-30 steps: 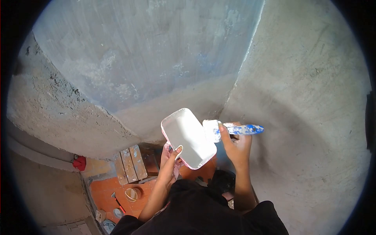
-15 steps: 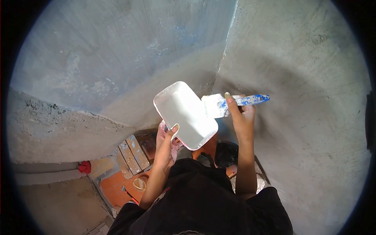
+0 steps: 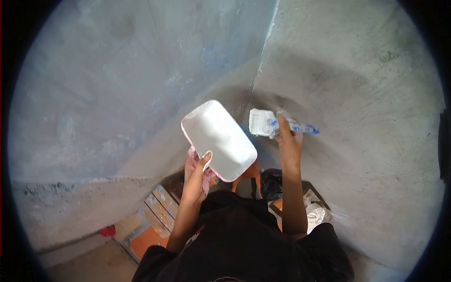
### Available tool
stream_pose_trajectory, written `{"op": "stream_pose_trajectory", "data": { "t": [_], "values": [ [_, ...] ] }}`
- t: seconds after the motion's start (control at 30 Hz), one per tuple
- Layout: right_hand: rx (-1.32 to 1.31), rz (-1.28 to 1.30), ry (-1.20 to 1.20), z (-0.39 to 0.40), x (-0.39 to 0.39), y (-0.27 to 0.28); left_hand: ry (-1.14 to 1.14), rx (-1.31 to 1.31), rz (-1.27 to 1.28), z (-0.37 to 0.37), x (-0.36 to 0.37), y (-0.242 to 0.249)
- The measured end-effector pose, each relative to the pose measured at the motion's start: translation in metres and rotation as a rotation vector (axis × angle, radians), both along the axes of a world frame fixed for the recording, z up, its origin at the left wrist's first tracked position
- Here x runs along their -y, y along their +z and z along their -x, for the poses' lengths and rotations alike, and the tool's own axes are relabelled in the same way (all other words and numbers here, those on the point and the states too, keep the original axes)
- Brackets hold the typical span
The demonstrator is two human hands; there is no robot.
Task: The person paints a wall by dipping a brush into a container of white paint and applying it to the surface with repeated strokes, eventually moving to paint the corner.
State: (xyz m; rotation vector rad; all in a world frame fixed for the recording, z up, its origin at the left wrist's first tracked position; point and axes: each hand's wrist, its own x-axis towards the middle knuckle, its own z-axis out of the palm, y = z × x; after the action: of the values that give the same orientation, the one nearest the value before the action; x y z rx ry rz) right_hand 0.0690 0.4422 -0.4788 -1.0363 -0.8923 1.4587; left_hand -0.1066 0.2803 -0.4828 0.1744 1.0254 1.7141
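Observation:
My left hand (image 3: 196, 174) grips a white rectangular tub (image 3: 230, 152) by its near left edge, thumb over the rim and fingers beneath. Whitish paint seems to coat the inside of the tub. In my right hand (image 3: 289, 136) is a wide paintbrush (image 3: 264, 123) with white-coated bristles and a blue handle splotched with white. Its bristles point left, just off the tub's right side and not touching it. My right thumb lies along the top of the brush, and the other fingers are partly hidden behind the handle.
Two grey plastered walls meet in a corner ahead, the left wall (image 3: 117, 94) bluish and the right wall (image 3: 376, 141) plain. Below are wooden slats (image 3: 162, 209), an orange surface (image 3: 148, 242), a red item (image 3: 108, 231), a black bag (image 3: 271, 184) and white crumpled material (image 3: 317, 216).
The brush has drawn back from the tub's edge, leaving a gap between them. The tub has shifted slightly left. The view has turned a little, so the wall corner sits further left.

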Motion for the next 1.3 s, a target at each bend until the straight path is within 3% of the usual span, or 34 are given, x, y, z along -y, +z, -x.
{"op": "stream_pose_trajectory", "data": {
  "t": [0.2,0.33,0.47,0.73,0.97,1.1,1.17,1.3],
  "values": [
    [-0.132,0.127,-0.070,0.001,-0.043,-0.047,-0.034,-0.023,0.042,0.016,-0.014,-0.001],
    [-0.193,0.007,-0.125,0.028,-0.116,-0.006,0.009,-0.038,0.170,0.017,-0.023,0.000],
    [-0.346,-0.065,-0.119,0.064,-0.176,0.028,0.042,-0.075,0.118,0.013,-0.030,0.005],
    [-0.551,-0.010,-0.134,0.100,-0.227,-0.015,0.168,-0.148,0.171,0.000,-0.027,0.008],
    [-0.402,0.081,-0.210,0.113,-0.223,-0.131,0.184,-0.150,0.264,0.000,-0.024,-0.004],
    [-0.002,-0.111,-0.315,0.110,-0.234,-0.139,0.153,-0.136,0.279,0.003,-0.025,-0.012],
    [0.200,-0.332,-0.448,0.110,-0.233,-0.086,0.138,-0.120,0.271,0.001,-0.026,-0.015],
    [0.148,-0.549,-0.399,0.113,-0.239,0.034,0.142,-0.115,0.248,-0.006,-0.031,-0.011]
  ]
}}
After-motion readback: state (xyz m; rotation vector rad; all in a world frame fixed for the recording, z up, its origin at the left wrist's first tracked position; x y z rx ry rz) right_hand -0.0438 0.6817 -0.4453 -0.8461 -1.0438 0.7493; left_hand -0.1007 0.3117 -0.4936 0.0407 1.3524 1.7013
